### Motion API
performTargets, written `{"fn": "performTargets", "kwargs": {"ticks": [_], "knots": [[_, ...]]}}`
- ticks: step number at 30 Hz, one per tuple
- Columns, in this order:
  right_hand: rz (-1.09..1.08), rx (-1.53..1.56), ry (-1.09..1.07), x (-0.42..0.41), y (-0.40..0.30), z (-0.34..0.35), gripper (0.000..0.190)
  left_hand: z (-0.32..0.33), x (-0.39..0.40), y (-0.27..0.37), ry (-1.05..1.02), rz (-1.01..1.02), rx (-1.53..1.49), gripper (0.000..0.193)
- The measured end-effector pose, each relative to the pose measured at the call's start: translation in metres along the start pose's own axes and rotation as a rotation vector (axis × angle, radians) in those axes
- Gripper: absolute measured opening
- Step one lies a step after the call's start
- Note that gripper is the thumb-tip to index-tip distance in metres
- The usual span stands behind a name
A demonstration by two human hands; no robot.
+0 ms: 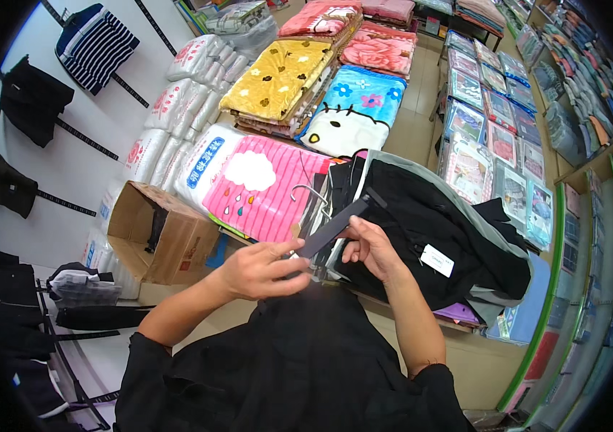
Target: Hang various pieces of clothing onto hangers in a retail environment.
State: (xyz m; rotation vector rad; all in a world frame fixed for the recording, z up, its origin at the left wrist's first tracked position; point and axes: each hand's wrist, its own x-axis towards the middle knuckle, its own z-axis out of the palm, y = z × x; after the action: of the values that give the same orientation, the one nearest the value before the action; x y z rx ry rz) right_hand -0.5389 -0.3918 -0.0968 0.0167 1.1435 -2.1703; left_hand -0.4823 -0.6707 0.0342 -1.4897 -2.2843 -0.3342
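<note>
A flat dark grey bar (pixel 333 229) with a black T-shaped end piece slants up to the right in front of me. My left hand (pixel 268 270) pinches its lower end between the fingers. Nearer its upper end, my right hand (pixel 369 245) grips it with thumb and fingertips. Beneath and beyond the bar lies a pile of black garments (pixel 414 216) with grey ones among them, and a white hang tag (pixel 436 261) rests on top. A metal hanger hook (pixel 309 191) sticks up just past my left hand.
A pink striped packaged blanket (pixel 268 200) lies ahead, with folded blankets (pixel 285 81) stacked behind it. An open cardboard box (pixel 177 243) stands at my left. Clothes hang on wall rails (pixel 87 140). Packaged bedding (pixel 468 162) and shelves (pixel 566 243) line the right.
</note>
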Motion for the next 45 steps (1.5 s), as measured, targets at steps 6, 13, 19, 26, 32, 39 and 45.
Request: {"fn": "performTargets", "kwargs": {"ticks": [6, 13, 19, 26, 32, 39, 45], "knots": [[-0.148, -0.022, 0.128, 0.008, -0.007, 0.003, 0.028, 0.011, 0.011, 0.001, -0.169, -0.176, -0.204, 0.042], [-0.284, -0.320, 0.111, 0.023, 0.005, 0.022, 0.039, 0.021, 0.046, -0.058, 0.213, -0.608, -0.200, 0.041], [-0.371, -0.713, -0.006, 0.028, 0.010, 0.047, 0.035, 0.030, 0.059, -0.083, 0.128, -0.764, -0.640, 0.048], [-0.298, -0.768, 0.014, 0.038, 0.010, 0.064, 0.033, 0.040, 0.030, -0.094, 0.223, -0.817, -1.075, 0.041], [-0.274, -0.905, -0.015, 0.067, 0.013, 0.072, 0.027, 0.040, 0.004, -0.098, 0.279, -0.730, -0.888, 0.042], [-0.401, -1.110, 0.280, 0.117, -0.004, 0.027, 0.026, 0.026, -0.039, -0.102, 0.330, -0.783, -0.711, 0.041], [-0.246, -1.692, 0.761, 0.149, -0.030, -0.071, 0.054, 0.026, -0.069, -0.101, 0.358, -0.721, -0.601, 0.037]]}}
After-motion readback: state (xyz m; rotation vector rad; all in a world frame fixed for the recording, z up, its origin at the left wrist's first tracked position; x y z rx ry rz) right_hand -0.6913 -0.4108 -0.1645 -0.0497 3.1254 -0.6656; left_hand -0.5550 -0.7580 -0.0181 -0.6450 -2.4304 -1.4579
